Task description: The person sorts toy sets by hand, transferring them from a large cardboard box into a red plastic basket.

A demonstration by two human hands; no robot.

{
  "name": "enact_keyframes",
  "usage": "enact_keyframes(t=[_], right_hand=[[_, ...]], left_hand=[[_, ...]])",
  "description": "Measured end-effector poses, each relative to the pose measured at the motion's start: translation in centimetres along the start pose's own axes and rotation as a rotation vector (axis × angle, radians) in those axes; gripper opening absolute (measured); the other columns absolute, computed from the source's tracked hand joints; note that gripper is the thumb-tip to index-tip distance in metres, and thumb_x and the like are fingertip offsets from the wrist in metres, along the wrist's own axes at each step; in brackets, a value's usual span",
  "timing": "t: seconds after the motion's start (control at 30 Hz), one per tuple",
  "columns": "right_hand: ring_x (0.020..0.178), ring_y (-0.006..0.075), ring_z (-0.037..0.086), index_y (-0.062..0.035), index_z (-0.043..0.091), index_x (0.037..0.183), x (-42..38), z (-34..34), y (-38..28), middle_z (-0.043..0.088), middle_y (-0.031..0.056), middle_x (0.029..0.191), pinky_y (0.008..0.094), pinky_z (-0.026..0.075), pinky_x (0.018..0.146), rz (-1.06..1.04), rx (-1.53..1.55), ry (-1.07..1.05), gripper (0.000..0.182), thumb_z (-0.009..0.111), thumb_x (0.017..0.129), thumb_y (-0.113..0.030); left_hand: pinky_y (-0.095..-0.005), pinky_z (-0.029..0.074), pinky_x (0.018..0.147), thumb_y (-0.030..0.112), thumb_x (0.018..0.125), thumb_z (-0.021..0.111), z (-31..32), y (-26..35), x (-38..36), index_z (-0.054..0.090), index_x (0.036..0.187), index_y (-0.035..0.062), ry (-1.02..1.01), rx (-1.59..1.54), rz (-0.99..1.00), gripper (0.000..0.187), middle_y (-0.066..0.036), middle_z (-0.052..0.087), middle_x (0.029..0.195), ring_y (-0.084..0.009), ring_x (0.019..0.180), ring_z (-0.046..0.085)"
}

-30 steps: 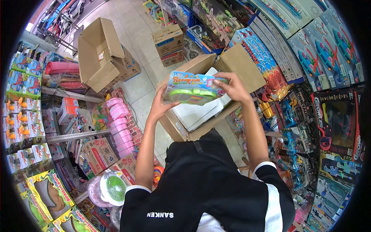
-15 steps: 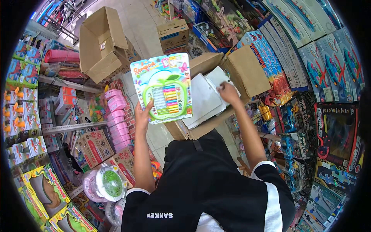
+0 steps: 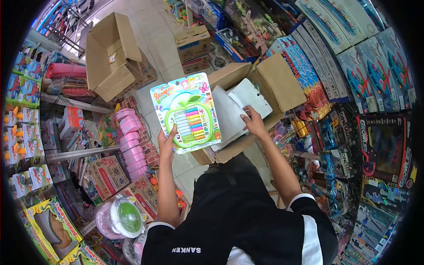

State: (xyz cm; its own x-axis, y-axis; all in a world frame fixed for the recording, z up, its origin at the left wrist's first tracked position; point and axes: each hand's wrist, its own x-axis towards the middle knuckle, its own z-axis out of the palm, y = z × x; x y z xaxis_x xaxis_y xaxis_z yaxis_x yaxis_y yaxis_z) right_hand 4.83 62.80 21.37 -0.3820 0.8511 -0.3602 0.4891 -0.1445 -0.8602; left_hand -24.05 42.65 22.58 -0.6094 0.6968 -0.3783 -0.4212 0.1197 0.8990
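My left hand (image 3: 166, 142) holds up a carded toy pack (image 3: 185, 113) by its lower left corner; the card is light blue with a green apple shape and rows of coloured markers. My right hand (image 3: 252, 122) is down in an open cardboard box (image 3: 277, 84) in front of me, gripping the edge of a white-backed pack (image 3: 254, 98) that lies on a stack of similar packs face down. The box's flaps stand open on the right side.
Toy shelves line both sides: boxed toys on the right (image 3: 380, 66), pink cases (image 3: 132, 141) and small boxes on the left. A big empty carton (image 3: 110, 57) and a closed carton (image 3: 193, 47) stand on the tiled floor ahead. A white-green fan toy (image 3: 128, 216) sits low left.
The apple pack went from both hands over the box to my left hand alone, turned face up at the left. My right hand dropped into the box and took hold of another pack.
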Motion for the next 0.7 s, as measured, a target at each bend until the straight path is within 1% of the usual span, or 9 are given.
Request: enact_keyframes(t=[0.03, 0.13, 0.23, 0.3, 0.37, 0.4, 0.5, 0.57, 0.7], right_hand=[[0.075, 0.0242, 0.068, -0.0065, 0.057, 0.117, -0.9, -0.7, -1.4, 0.068, 0.0178, 0.083, 0.0372, 0.052, 0.068, 0.004, -0.002, 0.007, 0.031, 0.063, 0.087, -0.008], [0.066, 0.0084, 0.057, -0.0091, 0.057, 0.116, -3.0, -2.2, -4.3, 0.065, 0.0068, 0.077, 0.0246, 0.045, 0.061, -0.237, 0.242, 0.054, 0.03, 0.059, 0.088, -0.002], [0.069, 0.0058, 0.055, -0.0055, 0.062, 0.108, -6.1, -4.9, -7.8, 0.065, 0.0039, 0.075, 0.0232, 0.044, 0.062, -0.342, 0.101, 0.115, 0.022, 0.058, 0.087, 0.0], [0.073, 0.0103, 0.059, -0.0021, 0.066, 0.099, -8.2, -7.5, -8.3, 0.067, 0.0089, 0.082, 0.0264, 0.046, 0.069, -0.286, -0.024, 0.104, 0.02, 0.063, 0.081, -0.006], [0.075, 0.02, 0.063, -0.001, 0.066, 0.098, -11.0, -9.5, -9.4, 0.066, 0.0139, 0.083, 0.0304, 0.047, 0.073, -0.507, -0.14, 0.075, 0.029, 0.066, 0.072, -0.013], [0.079, 0.0306, 0.063, -0.0023, 0.067, 0.1, -12.0, -10.2, -9.2, 0.064, 0.0159, 0.083, 0.0361, 0.047, 0.076, -0.6, -0.1, 0.067, 0.038, 0.067, 0.066, -0.019], [0.083, 0.0325, 0.062, -0.0037, 0.067, 0.101, -16.4, -12.2, -9.2, 0.065, 0.0158, 0.085, 0.038, 0.047, 0.079, -0.764, -0.381, 0.249, 0.034, 0.065, 0.069, -0.016], [0.085, 0.0298, 0.062, -0.0063, 0.069, 0.098, -19.1, -13.5, -8.1, 0.067, 0.0134, 0.089, 0.0387, 0.045, 0.075, -0.78, -0.461, 0.357, 0.026, 0.071, 0.074, -0.014], [0.076, 0.0281, 0.055, -0.0063, 0.071, 0.088, -24.3, -16.5, -5.0, 0.06, 0.0092, 0.077, 0.0361, 0.042, 0.073, -0.828, -0.411, 0.53, 0.019, 0.077, 0.071, -0.012]], left_hand=[[-0.0261, 0.05, 0.078, 0.018, 0.09, 0.071, 0.1, -0.4, -0.1, 0.059, 0.115, 0.0003, -0.007, -0.001, -0.004, 0.033, -0.005, 0.067, 0.103, -0.01, 0.087, 0.063], [-0.0258, 0.05, 0.078, 0.018, 0.089, 0.071, 0.4, -1.3, -0.8, 0.059, 0.115, 0.0004, -0.023, -0.03, 0.016, 0.034, -0.005, 0.067, 0.103, -0.0097, 0.087, 0.062], [-0.026, 0.051, 0.079, 0.018, 0.09, 0.071, 0.9, -1.7, -2.3, 0.058, 0.116, 0.0003, -0.025, -0.041, 0.037, 0.035, -0.006, 0.067, 0.104, -0.01, 0.088, 0.062], [-0.0267, 0.05, 0.08, 0.018, 0.09, 0.071, 1.5, -1.8, -3.7, 0.058, 0.117, 0.0001, -0.024, -0.099, 0.041, 0.035, -0.007, 0.067, 0.106, -0.0108, 0.09, 0.063], [-0.0269, 0.051, 0.081, 0.018, 0.09, 0.07, 1.8, -2.0, -5.2, 0.058, 0.117, 0.0001, -0.035, -0.096, 0.066, 0.035, -0.007, 0.067, 0.106, -0.0111, 0.091, 0.063], [-0.0271, 0.051, 0.081, 0.017, 0.09, 0.07, 2.0, -2.0, -6.0, 0.057, 0.117, 0.0001, -0.04, -0.094, 0.087, 0.035, -0.007, 0.067, 0.107, -0.0115, 0.092, 0.063], [-0.027, 0.051, 0.081, 0.017, 0.09, 0.07, 2.8, -2.4, -9.0, 0.058, 0.117, 0.0001, -0.049, -0.076, 0.123, 0.034, -0.007, 0.067, 0.107, -0.0115, 0.092, 0.063], [-0.027, 0.051, 0.081, 0.016, 0.09, 0.07, 3.2, -3.0, -11.3, 0.057, 0.117, 0.0001, -0.053, -0.065, 0.136, 0.034, -0.007, 0.067, 0.107, -0.0114, 0.092, 0.063], [-0.0269, 0.051, 0.081, 0.015, 0.091, 0.069, 4.4, -4.4, -17.2, 0.058, 0.117, 0.0003, -0.07, -0.048, 0.176, 0.033, -0.007, 0.067, 0.106, -0.0111, 0.091, 0.063]])
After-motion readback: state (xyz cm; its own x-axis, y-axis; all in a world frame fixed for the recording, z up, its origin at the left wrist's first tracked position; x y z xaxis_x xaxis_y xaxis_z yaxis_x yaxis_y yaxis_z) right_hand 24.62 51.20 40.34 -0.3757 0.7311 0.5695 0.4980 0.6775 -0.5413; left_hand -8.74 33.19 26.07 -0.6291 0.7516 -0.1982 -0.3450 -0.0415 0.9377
